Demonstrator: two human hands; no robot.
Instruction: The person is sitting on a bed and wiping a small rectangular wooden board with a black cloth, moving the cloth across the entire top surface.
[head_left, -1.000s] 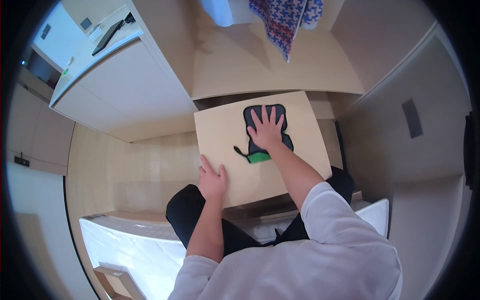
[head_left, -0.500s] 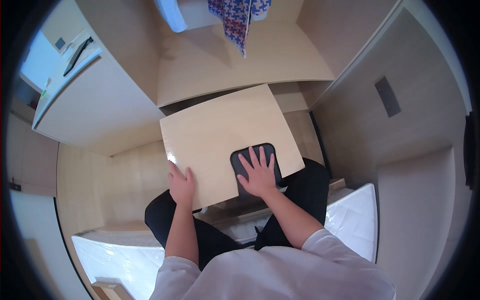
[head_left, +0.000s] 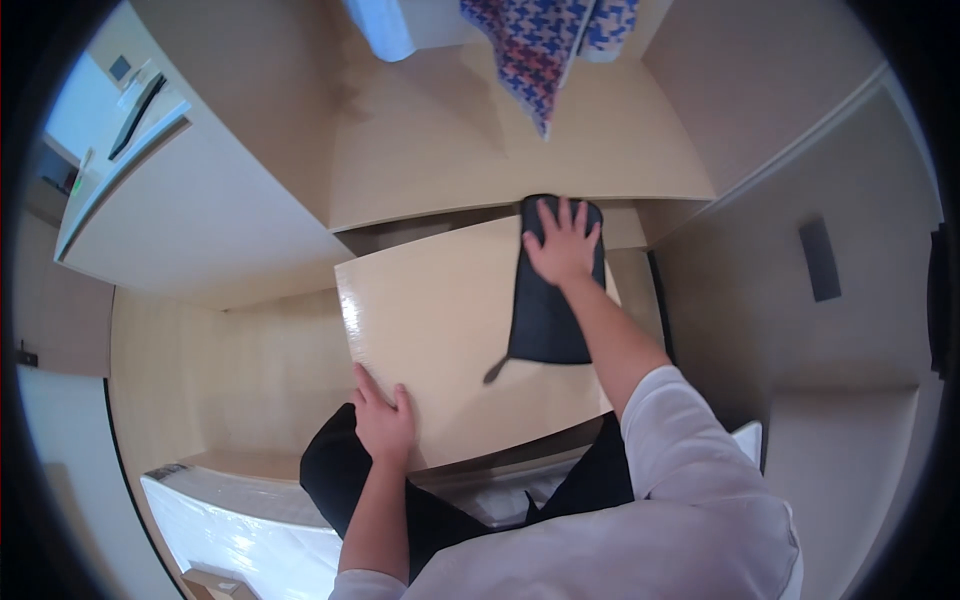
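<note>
A light wooden board [head_left: 440, 330] lies level in front of me, over my knees. On its right side rests a flat black pouch [head_left: 550, 320] with a short dark tab at its near left corner. My right hand [head_left: 563, 250] presses flat on the far end of this pouch, fingers spread. Along the board's left edge lies my left hand [head_left: 383, 420], thumb apart from the fingers, touching the top near the front corner. The undersides of both hands are hidden.
Beyond the board stands an open wooden cabinet [head_left: 420, 150] with a patterned cloth [head_left: 530, 60] hanging inside. A low cabinet [head_left: 200, 210] is at left. On the right is a wooden panel [head_left: 760, 260]. Plastic-wrapped white bedding [head_left: 240, 530] lies behind my legs.
My right hand has slid away from me to the pouch's far end, and the pouch now lies further out, showing its whole length. The left hand stays at the board's left edge.
</note>
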